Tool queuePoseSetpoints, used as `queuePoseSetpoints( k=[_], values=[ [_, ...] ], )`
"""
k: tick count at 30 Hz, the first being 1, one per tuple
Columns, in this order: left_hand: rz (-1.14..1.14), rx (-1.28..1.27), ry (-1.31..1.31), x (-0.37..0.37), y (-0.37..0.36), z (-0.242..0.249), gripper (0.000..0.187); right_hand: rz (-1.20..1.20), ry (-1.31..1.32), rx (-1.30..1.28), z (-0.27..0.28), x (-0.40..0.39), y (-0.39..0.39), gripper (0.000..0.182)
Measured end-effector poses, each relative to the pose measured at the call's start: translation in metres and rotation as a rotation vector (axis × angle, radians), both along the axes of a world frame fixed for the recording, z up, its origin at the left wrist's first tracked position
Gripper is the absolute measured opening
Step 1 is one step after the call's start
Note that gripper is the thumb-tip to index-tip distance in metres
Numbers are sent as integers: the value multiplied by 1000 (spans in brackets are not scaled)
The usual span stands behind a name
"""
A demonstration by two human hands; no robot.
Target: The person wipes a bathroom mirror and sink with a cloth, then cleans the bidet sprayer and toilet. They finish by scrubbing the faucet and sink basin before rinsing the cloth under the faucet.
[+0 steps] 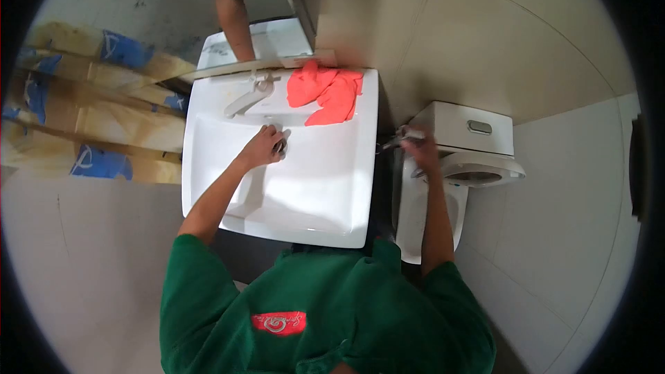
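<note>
Inside the white washbasin [312, 194], my left hand [262, 148] is closed at the drain [284, 140]. Its fingertips bend around a small dark thing there, which the fingers partly hide. My right hand [424, 151] is beyond the basin's right side, in front of the toilet tank. It is closed around a grey metallic thing [393, 143] with a narrow end pointing toward the basin. Blur hides its exact kind. A white faucet [251, 99] stands at the back of the basin. A bright coral cloth [325, 93] lies crumpled on the back right ledge.
At the right is a white toilet [429, 208] with its tank [478, 128] against the tiled wall [512, 34]. A mirror [152, 0] above the basin reflects a green sleeve and arm. To the left hangs a yellow and blue patterned curtain [104, 111].
</note>
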State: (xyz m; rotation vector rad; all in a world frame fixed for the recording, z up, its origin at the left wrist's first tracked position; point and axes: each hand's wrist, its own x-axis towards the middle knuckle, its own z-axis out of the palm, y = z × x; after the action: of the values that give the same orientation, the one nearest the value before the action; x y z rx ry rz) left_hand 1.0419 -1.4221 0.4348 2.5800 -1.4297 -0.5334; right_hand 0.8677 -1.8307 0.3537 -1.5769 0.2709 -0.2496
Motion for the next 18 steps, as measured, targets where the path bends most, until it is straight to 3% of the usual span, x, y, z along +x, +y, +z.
queuePoseSetpoints(
  k=[2,4,5,6,8,10,13,15,16,18],
  values=[
    [-58,55,-71,7,-3,-4,42,-67,-6,151,48,-1,-18,33],
    [53,-88,16,13,11,-7,39,-61,-206,176,82,-5,-27,28],
    [99,-162,57,20,17,-7,37,-59,-184,154,85,-8,-30,27],
    [154,-253,-74,24,21,-2,35,-59,-157,133,86,-15,-33,25],
    [332,-244,70,16,18,30,36,-71,-44,154,74,-32,-32,25],
    [412,-283,116,5,22,37,33,-45,-5,-23,70,-48,-11,28],
    [678,-436,395,0,39,25,25,103,-81,-389,99,-64,34,31],
    [904,-661,765,-7,43,17,21,194,-124,-517,117,-68,54,29],
    [1008,-770,956,-12,41,16,19,223,-61,-455,111,-75,59,26],
    [973,-861,1174,-23,34,20,20,178,-30,-373,81,-89,63,24]
  ],
)
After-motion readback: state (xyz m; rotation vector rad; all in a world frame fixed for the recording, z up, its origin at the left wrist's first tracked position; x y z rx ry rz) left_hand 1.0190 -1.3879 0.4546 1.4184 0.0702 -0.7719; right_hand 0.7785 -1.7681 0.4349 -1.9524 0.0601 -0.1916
